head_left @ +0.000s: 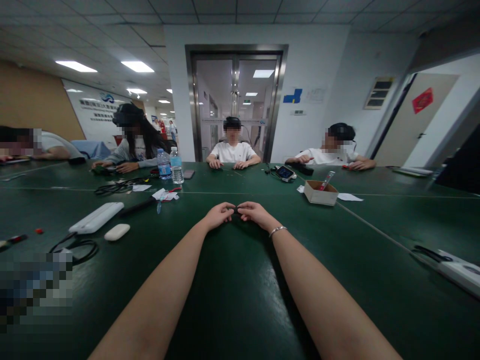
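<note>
Both arms reach forward over the dark green table. My left hand and my right hand meet near the middle, with the fingers of each bent into a pinch. Between the fingertips is a small black piece, too small and dark for me to make out its kind. Each hand appears to grip one side of it, just above the tabletop. A silver bracelet circles my right wrist.
Left of my hands lie a white power strip, a white rounded case and black cables. Two water bottles stand beyond. An open cardboard box sits at right, near another white strip. Several people sit opposite.
</note>
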Motion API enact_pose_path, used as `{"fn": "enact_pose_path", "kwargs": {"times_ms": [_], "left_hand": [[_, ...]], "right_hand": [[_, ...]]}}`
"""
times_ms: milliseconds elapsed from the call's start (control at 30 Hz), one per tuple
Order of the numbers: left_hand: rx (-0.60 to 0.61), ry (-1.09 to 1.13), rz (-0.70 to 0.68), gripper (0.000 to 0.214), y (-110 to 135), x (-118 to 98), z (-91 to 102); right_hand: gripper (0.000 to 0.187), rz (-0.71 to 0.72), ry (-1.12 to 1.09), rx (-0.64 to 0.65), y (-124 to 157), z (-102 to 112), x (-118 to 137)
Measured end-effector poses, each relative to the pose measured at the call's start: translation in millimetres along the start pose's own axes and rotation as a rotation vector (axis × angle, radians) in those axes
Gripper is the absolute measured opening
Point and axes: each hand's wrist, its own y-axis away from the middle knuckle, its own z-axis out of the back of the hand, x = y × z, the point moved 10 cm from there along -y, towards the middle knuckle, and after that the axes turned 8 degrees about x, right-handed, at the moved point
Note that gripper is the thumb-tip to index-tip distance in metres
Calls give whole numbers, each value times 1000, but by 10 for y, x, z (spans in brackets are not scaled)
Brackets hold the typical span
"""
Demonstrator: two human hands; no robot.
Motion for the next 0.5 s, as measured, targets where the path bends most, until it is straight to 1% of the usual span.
{"fn": "enact_pose_path", "kwargs": {"times_ms": [133,267,433,500], "left_hand": [[-32,-1,23,38,0,19,48],[3,20,16,35,-8,9,19],[-43,-13,0,41,2,8,58],[-33,-25,-22,43,1,-7,50]], "right_hand": [[14,0,5,3,-1,4,1],[14,12,7,23,-6,-3,0],[15,20,4,26,-25,15,-23],[15,21,1,26,-34,21,-33]]}}
